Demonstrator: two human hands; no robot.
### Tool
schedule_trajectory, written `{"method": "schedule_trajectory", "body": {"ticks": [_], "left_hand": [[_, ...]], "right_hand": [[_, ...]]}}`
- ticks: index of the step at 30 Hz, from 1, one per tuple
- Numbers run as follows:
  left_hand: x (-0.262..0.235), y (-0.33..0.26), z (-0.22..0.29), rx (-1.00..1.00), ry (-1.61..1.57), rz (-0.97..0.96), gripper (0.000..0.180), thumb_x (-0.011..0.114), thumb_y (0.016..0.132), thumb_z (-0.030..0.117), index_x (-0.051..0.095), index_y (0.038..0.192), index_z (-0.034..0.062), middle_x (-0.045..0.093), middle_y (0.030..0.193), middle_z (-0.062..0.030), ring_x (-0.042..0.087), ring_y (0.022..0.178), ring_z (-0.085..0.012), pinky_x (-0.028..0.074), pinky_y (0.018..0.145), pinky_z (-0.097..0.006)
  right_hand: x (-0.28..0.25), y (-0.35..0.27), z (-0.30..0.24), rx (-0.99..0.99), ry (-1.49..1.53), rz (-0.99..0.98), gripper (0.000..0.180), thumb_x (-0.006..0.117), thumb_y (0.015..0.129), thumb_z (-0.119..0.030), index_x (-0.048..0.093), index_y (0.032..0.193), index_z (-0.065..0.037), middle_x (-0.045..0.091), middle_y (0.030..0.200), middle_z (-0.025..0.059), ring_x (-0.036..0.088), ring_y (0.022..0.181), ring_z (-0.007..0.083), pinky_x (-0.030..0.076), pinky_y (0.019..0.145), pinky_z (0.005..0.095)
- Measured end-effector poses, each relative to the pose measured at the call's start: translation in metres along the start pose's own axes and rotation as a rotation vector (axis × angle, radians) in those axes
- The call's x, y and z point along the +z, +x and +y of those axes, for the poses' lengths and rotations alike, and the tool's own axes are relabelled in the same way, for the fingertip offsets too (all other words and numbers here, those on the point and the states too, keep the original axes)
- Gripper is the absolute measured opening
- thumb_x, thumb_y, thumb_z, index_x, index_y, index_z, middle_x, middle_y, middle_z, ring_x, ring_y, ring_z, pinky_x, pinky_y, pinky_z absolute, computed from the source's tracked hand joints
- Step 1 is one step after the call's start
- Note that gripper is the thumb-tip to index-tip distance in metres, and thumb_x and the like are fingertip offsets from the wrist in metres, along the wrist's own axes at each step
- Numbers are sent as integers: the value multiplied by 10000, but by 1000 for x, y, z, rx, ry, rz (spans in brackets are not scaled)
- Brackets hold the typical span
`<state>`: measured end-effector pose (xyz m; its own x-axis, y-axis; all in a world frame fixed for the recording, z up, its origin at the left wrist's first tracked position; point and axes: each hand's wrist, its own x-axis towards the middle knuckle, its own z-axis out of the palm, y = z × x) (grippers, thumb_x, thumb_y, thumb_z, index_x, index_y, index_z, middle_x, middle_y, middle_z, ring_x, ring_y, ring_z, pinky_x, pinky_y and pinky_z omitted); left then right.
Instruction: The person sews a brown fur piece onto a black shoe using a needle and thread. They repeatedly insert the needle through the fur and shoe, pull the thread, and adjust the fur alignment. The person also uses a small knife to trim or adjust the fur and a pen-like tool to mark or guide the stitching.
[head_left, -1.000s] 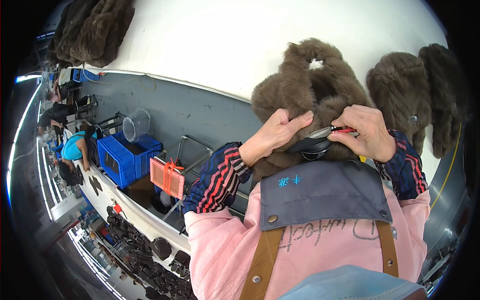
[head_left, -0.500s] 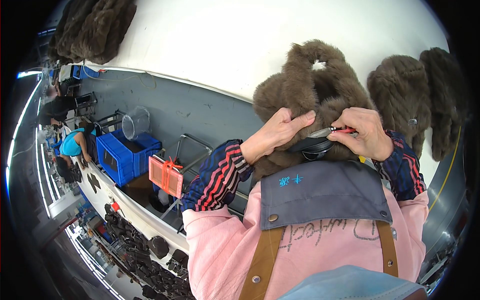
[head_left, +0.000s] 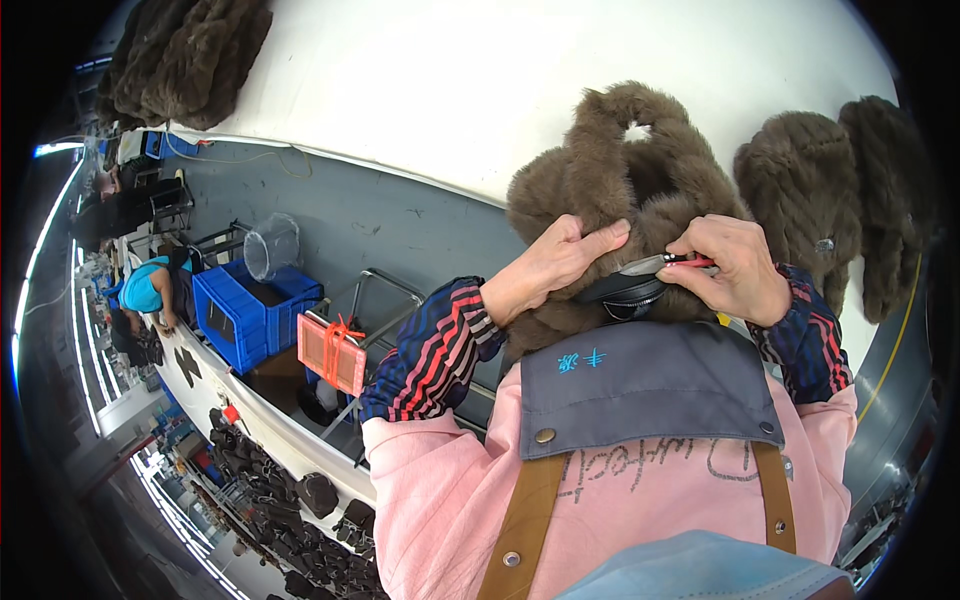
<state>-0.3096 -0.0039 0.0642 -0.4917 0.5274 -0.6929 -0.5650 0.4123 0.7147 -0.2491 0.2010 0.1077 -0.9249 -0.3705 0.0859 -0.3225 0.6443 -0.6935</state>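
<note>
A brown fur bag with a thick looped fur handle lies at the table's near edge, close to my chest. My left hand is closed on its near side, with the thumb pressed on the fur. Between the thumb and fingers of my right hand is a small red-handled tool. Its metal tip points left, at a black zippered piece on the bag's near side. Whether the tip touches the zipper, I cannot tell.
More brown fur pieces lie on the white table, to the right and far left. Left of me stand a metal-framed stool, a pink case tied with red ribbon and blue crates. A co-worker sits beyond.
My right hand has shifted very slightly to the right with the red-handled tool. My left hand and the bag stay nearly still.
</note>
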Motion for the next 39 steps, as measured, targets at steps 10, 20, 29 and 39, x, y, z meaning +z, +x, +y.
{"method": "schedule_trajectory", "body": {"ticks": [10, 20, 29, 39], "left_hand": [[-2, -7, 15, -46, 24, -38, 560, 568, 776, 468, 293, 395, 163, 225, 399, 90, 156, 365, -19, 65, 346, -265], [-2, 1, 5, -9, 25, -31, 553, 548, 798, 452, 301, 397, 161, 211, 398, 94, 151, 370, -19, 64, 353, -268], [-1, -5, 15, -57, 14, -22, 536, 565, 782, 458, 303, 417, 165, 204, 418, 95, 145, 382, -21, 63, 360, -271], [2, -1, 7, -73, -325, -14, 380, 523, 822, 411, 613, 770, 45, 466, 540, 71, 307, 455, 8, 211, 407, -189]], "right_hand": [[1, 2, -8, -25, -111, 27, 199, 676, 674, -190, 535, 693, -51, 526, 601, 65, 527, 551, 222, 396, 482, 311], [0, 8, -4, 1, -25, -31, 204, 675, 675, -191, 532, 692, -46, 527, 597, 67, 530, 547, 223, 398, 485, 304], [7, 6, 0, -25, 14, 20, 208, 679, 669, -178, 525, 679, -38, 528, 595, 72, 523, 529, 230, 394, 471, 306], [15, 4, 6, 307, 546, 193, 234, 662, 705, -91, 545, 886, -3, 559, 745, 54, 494, 659, 56, 400, 576, 191]]}}
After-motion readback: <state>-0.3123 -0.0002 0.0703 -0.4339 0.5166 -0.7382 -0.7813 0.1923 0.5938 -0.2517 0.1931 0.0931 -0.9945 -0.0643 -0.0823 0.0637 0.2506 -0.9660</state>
